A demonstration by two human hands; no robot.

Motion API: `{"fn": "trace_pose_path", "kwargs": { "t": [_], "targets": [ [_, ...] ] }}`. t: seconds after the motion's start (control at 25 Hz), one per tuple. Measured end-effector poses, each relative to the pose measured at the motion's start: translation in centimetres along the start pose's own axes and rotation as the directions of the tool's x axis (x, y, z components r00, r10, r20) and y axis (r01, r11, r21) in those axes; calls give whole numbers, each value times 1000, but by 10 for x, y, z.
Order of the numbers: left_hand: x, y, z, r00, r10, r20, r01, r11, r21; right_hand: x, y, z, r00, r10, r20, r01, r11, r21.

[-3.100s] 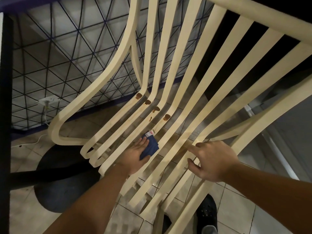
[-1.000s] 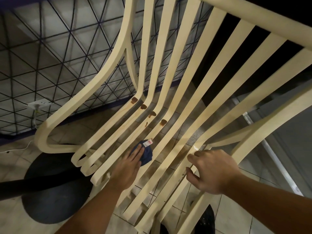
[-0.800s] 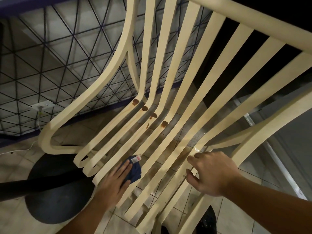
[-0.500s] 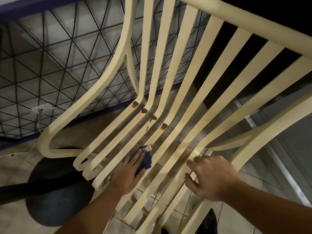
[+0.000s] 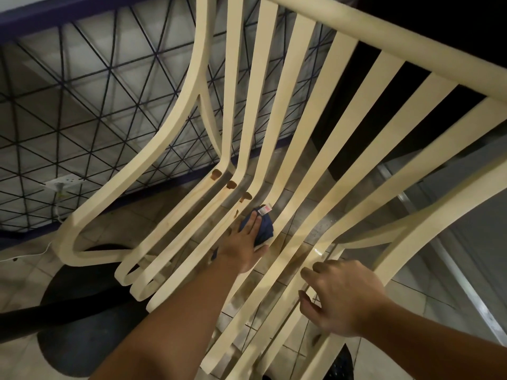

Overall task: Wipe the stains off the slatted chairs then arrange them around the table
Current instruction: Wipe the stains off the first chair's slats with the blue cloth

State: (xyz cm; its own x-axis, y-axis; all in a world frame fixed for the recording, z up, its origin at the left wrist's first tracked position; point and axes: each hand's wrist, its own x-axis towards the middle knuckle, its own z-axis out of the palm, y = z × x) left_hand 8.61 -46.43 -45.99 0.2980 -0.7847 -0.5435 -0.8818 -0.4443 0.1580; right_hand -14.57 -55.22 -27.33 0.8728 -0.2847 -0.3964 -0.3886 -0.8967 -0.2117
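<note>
Head view: left hand (image 5: 244,244), fingers straight, presses a blue cloth (image 5: 264,229) flat onto the seat slats of a cream chair (image 5: 308,127), just below brown stains (image 5: 231,184) at the seat's bend. Right hand (image 5: 340,296) grips a neighbouring slat nearer the front edge, above a tiled floor (image 5: 22,281).

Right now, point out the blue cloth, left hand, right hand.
blue cloth (image 5: 265,229), head view, bare right fold
left hand (image 5: 242,249), head view, its back
right hand (image 5: 344,300), head view, its back; grips the chair (image 5: 201,50)
</note>
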Motion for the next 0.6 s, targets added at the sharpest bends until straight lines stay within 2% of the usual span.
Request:
{"fn": "trace_pose_path", "kwargs": {
  "t": [0.16, 0.32, 0.6],
  "targets": [
    [12, 2, 3, 999, -1, 32, 1, 1000, -4, 1, 0, 1, 1000, 1, 4, -1, 1000, -22],
    [-3, -1, 11, 1000, -21, -13, 21, 1000, -17, 1, -1, 3, 1000, 14, 10, -14, 999, -39],
    [-92, -37, 62, 988, -99, -117, 89, 992, -86, 2, -1, 3, 1000, 26, -6, -27, 998, -53]
  ]
}}
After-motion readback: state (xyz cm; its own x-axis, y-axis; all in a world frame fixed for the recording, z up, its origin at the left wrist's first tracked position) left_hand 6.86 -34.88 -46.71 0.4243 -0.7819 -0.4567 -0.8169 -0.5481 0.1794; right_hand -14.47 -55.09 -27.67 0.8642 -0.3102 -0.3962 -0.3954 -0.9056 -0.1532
